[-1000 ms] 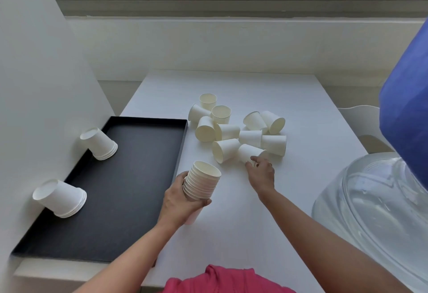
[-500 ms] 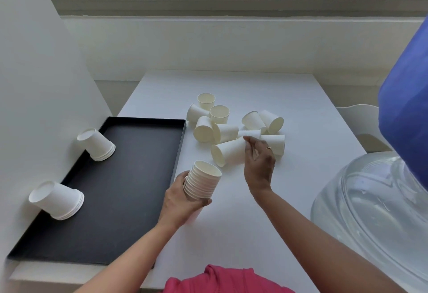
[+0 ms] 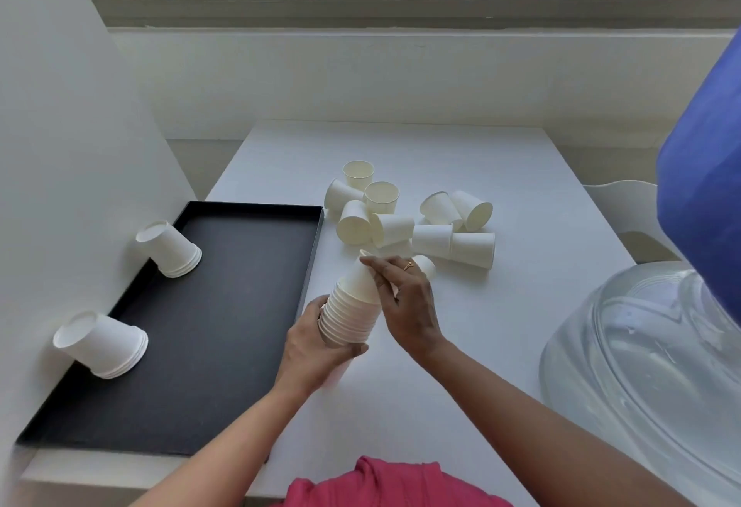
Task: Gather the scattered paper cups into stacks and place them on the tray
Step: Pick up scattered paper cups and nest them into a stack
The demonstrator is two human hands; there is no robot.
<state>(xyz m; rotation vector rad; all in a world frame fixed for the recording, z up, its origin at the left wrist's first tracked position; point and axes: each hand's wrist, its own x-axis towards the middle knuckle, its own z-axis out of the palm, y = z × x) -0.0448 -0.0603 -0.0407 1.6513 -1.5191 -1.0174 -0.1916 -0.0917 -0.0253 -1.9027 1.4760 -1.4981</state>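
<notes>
Stack (image 3: 349, 318) of white nested paper cups, right of tray (image 3: 224, 306) | left hand (image 3: 316, 350) grips it | right hand (image 3: 409, 302) pinches cup (image 3: 363, 280), now seated on top, 0.5 s ago among loose cups (image 3: 431, 240)

On my feed I see a bright pink top (image 3: 385, 482), softly creased, at the bottom edge. The left forearm (image 3: 224, 438) and right forearm (image 3: 541, 418) are bare. A thin gold ring (image 3: 408, 265) sits on a finger of the right grip (image 3: 409, 306).
</notes>
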